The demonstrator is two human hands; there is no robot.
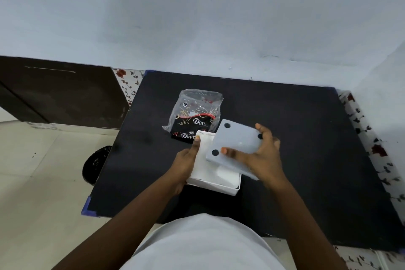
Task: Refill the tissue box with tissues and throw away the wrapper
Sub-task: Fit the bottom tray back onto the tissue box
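While hands (228, 158) grip it, tissue box (215, 180) between.

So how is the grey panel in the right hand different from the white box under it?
The grey panel is flat with black round pads at its corners; the white box is an open tray with walls. The panel is tilted, gripped by the right hand; the box sits flat on the table, steadied by the left hand. Both look rectangular and of similar footprint.

On the black table (285, 127), the box (213, 180) is white, its lid (236, 142) grey with black dots; the wrapper (195, 114) is clear, black and red.
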